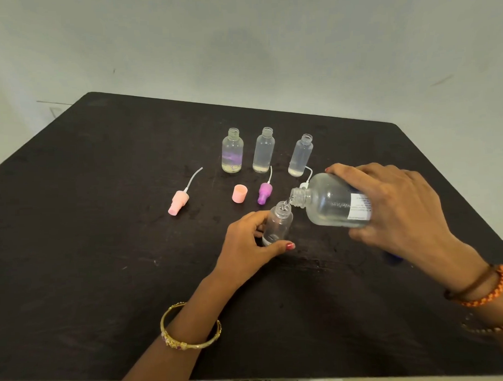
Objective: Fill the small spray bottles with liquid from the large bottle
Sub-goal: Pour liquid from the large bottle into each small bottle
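Right hand (393, 211) grips the tilted large bottle (330, 200), slick and light, midbody; left hand (246, 244) pinches the small spray bottle (277, 225) at seven o'clock from its mouth.

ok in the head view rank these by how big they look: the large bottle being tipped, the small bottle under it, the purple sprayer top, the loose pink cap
1. large bottle
2. small bottle held in the left hand
3. purple sprayer top, counting its tube
4. pink cap; without the tube, these last two look alike.
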